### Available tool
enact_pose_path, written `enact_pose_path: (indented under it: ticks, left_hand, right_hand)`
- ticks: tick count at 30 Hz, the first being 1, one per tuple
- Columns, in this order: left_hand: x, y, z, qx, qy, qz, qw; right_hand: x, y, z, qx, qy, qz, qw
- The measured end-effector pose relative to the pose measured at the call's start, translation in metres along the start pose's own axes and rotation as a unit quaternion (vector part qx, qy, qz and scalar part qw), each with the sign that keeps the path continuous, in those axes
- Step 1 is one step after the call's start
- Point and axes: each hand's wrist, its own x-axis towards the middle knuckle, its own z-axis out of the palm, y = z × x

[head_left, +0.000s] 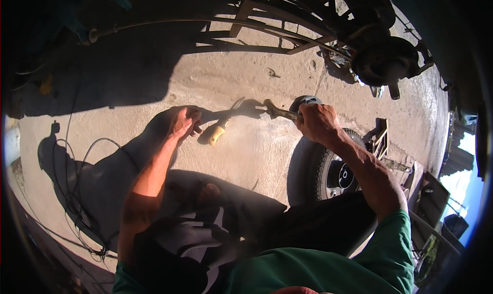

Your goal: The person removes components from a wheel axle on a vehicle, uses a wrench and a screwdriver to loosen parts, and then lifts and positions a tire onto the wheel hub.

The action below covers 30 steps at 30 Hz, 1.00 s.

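In my right hand (319, 122) is a metal wrench (280, 111), gripped by its handle. Its jaw end points left, above the concrete. Just behind that fist is a dark rounded thing (307, 100) whose kind I cannot make out. My left hand (186, 123) hovers to the left over its own shadow, fingers loosely bent and apart, with nothing visible in them. On the ground between both hands lies a tool with a yellow handle (217, 135); shadow hides its other end.
A wheel with a tyre (328, 173) stands beside my right forearm. Dark metal framework (287, 19) and a round hub-like part (385, 60) stretch across the far side. Black cable (77, 207) loops over the ground at left. A small metal piece (273, 73) lies farther off.
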Motion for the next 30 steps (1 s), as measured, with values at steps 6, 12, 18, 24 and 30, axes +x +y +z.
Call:
enact_pose_path:
  ticks: [6,12,18,24,30]
  left_hand:
    - [-0.002,0.004,0.004,0.027,0.034,-0.009,0.999]
    - [-0.005,0.009,0.009,0.029,0.035,-0.015,0.999]
    - [-0.002,0.006,0.004,0.025,0.021,-0.022,0.999]
    - [0.001,0.005,0.005,0.045,0.03,-0.033,0.998]
    - [-0.002,0.0,-0.005,0.041,0.038,-0.024,0.998]
  right_hand:
    - [-0.001,0.003,0.001,-0.004,0.022,-0.026,0.999]
    - [-0.003,0.003,0.0,-0.015,0.04,-0.034,0.999]
    - [0.001,0.001,-0.002,-0.007,-0.01,0.014,1.0]
    - [0.0,0.006,0.002,0.007,-0.019,0.022,1.0]
    - [0.001,0.003,0.003,0.014,0.003,0.003,1.0]
